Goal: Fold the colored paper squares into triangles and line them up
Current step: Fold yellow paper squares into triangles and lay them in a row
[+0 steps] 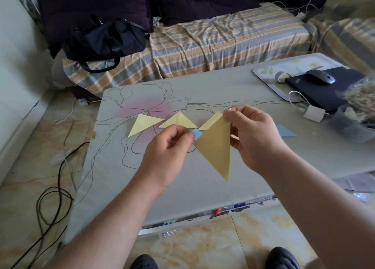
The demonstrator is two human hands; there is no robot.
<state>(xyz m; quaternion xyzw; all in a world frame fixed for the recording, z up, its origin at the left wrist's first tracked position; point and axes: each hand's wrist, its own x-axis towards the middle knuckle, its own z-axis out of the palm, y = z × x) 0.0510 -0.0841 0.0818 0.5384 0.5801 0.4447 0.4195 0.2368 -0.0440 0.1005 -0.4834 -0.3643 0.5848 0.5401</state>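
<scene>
Held above the grey table (203, 177): folded yellow paper triangle (216, 147), pinched between left hand (168, 147) and right hand (253, 135). Best creased sharply, then laid beyond the fingers, beside the yellow triangle row (178, 119).

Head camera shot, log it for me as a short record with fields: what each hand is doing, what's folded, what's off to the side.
held paper: yellow triangle, lifted above the table
left hand: pinches its left corner
right hand: pinches its top corner
row on table: three yellow triangles, the rightmost partly hidden
blue paper: right of the hands
far right: mouse on black laptop
</scene>
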